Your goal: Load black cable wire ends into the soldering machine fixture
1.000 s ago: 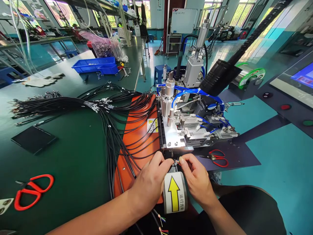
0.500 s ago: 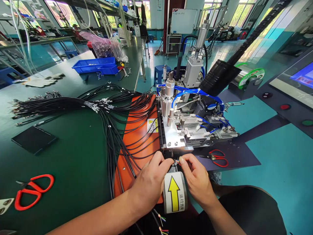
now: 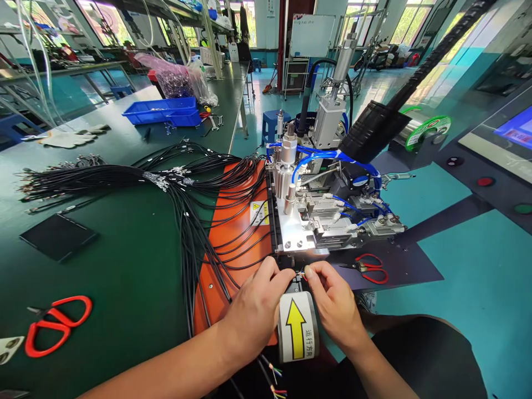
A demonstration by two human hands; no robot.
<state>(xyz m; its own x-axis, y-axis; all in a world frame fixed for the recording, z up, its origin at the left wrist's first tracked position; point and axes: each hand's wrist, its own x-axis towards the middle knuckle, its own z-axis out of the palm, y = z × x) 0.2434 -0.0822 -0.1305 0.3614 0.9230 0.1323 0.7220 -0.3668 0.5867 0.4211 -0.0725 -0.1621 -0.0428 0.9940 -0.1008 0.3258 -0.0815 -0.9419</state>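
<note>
Both hands meet at the front edge of the wire-processing machine (image 3: 328, 216), just below its bright metal plate. The left hand (image 3: 255, 310) is curled nearly closed, thumb and forefinger pinching the end of a black cable (image 3: 233, 266) whose fine coloured wire ends (image 3: 302, 274) show between the two hands. The right hand (image 3: 336, 305) is closed to a fingertip pinch on those same strands, seemingly so that they stay spread and level at the machine's mouth. Directly in front of the machine, between the wrists, sits a curved white label with a yellow arrow (image 3: 296, 327) pointing toward it (likely marking the feed direction). To the machine's left, an orange mat (image 3: 233, 221) carries many more black cables, fanned out from a tied bundle (image 3: 83, 180) so that single ends lie within reach. Small red scissors (image 3: 369, 268) rest just right of the hands, beside the machine; larger red scissors (image 3: 56, 324) lie well away to its left.
</note>
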